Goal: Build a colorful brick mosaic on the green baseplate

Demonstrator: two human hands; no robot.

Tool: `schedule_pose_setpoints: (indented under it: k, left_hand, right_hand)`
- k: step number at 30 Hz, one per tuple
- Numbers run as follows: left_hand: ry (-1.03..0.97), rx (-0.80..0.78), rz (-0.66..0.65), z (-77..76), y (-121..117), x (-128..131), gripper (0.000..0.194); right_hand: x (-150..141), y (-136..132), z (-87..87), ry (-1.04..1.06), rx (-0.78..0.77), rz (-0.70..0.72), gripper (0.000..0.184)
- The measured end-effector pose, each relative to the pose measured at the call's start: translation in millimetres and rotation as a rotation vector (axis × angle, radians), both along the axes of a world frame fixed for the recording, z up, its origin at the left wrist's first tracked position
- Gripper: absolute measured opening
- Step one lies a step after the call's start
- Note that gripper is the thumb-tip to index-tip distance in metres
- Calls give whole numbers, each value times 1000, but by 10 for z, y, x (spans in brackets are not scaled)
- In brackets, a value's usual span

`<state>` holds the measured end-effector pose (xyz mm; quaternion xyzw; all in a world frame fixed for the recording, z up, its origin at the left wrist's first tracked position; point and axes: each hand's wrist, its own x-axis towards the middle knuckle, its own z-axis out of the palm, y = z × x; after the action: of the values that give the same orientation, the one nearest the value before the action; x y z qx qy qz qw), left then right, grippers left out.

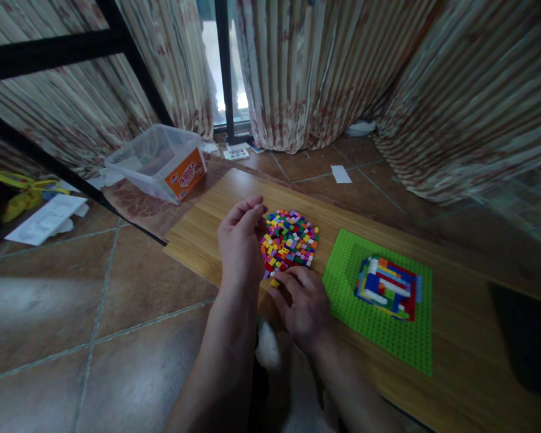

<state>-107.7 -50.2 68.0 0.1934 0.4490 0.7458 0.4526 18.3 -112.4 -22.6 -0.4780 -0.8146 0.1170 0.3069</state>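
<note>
A pile of small building bricks (pixel 293 237) in many colours lies on the wooden table (pixel 207 210). Over the pile's left edge is my left hand (pixel 243 237), raised, with its fingers curled in; whatever it may hold is hidden. My right hand (pixel 304 307) is at the near edge of the pile, thumb and fingertips pinched on a yellow brick (pixel 275 282). To the right of that hand lies a green baseplate (pixel 342 264), bearing a low block of multicoloured bricks (pixel 388 285).
A clear plastic bin (pixel 155 162) with an orange label stands beyond the table's far left end. Black metal bars (pixel 54 54) cross the upper left. A dark flat object (pixel 525 337) lies at the table's right. Curtains (pixel 324 72) hang behind; a white card (pixel 341 174) is on the tiled floor.
</note>
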Motion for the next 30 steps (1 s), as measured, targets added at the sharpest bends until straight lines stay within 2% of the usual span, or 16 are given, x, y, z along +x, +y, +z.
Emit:
schedule_pose_setpoints:
  k: [8, 15, 18, 22, 26, 30]
  left_hand:
    - [-3, -3, 3, 2, 7, -35, 13]
    - [30, -14, 125, 22, 3, -117, 15]
    - [56, 18, 178, 25, -5, -133, 13]
    - [124, 54, 223, 28, -19, -134, 9]
    - [136, 50, 227, 42, -25, -127, 9]
    - [116, 34, 224, 59, -21, -124, 10]
  right_hand:
    - [24, 36, 18, 5, 23, -72, 19]
    - [76, 72, 55, 40, 99, -196, 20]
    - [-50, 31, 95, 81, 100, -119, 21]
    - [-312, -30, 130, 28, 4, 3, 18]
    - [-509, -25, 133, -35, -51, -27, 12]
    - [-582, 18, 115, -63, -27, -78, 8]
